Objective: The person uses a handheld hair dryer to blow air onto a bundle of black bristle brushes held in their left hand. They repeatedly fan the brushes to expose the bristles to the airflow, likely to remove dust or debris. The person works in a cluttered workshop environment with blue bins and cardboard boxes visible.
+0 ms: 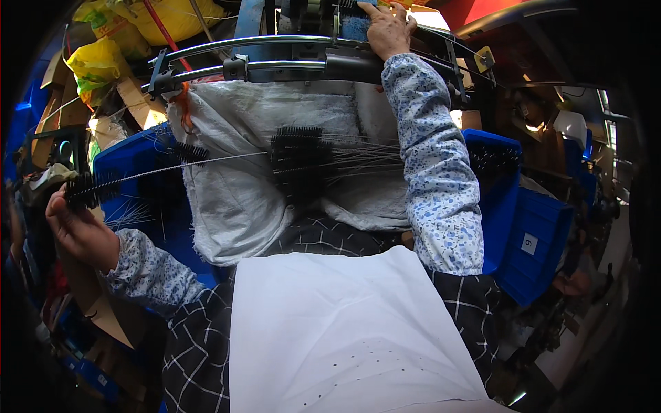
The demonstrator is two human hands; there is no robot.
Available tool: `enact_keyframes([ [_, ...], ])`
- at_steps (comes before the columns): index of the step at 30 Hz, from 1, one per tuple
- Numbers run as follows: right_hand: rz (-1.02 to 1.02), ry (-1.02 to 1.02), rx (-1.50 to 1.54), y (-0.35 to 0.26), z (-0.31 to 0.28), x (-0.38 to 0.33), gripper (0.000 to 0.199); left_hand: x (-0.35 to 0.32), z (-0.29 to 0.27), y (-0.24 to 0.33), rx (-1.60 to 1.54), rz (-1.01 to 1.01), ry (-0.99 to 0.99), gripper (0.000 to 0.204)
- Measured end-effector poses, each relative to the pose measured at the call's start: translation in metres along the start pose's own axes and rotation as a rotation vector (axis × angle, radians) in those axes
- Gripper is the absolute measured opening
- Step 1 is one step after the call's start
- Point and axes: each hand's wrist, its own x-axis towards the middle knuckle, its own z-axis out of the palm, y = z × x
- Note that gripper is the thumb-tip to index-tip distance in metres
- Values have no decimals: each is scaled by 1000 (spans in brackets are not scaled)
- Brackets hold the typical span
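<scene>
My left hand (pixel 81 230), out at the far left, is closed on the bristly end of a black wire brush (pixel 93 189). Its thin twisted stem slants up to the right toward a dense bundle of black brushes (pixel 299 162) lying over my lap. Bare wire stems fan out of that bundle to the right, passing behind my right forearm. At the top, my right hand (pixel 390 33) rests on a blue part (pixel 354 27) of the machine. Its fingers are apart, with the fingertips close to the frame's upper edge.
Two curved metal rails (pixel 286 65) of the machine cross in front of me. A white woven sack (pixel 231 179) drapes below them. Blue bins stand at the left (pixel 141 168) and right (pixel 527 241), with more black brushes (pixel 496 160) by the right one. Yellow bags (pixel 98 65) lie at the upper left.
</scene>
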Motion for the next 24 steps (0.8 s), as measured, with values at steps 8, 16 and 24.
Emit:
enact_keyframes([
  [8, 97, 169, -351, 16, -8, -27, 44, -3, -15, 2, 716, 553, -69, 12],
  [16, 91, 218, 62, 9, 5, -27, 35, -7, 4, -8, -279, -43, 4, 22],
  [24, 88, 196, 47, -17, 6, -22, 38, -5, -3, 0, -261, -47, 89, 23],
])
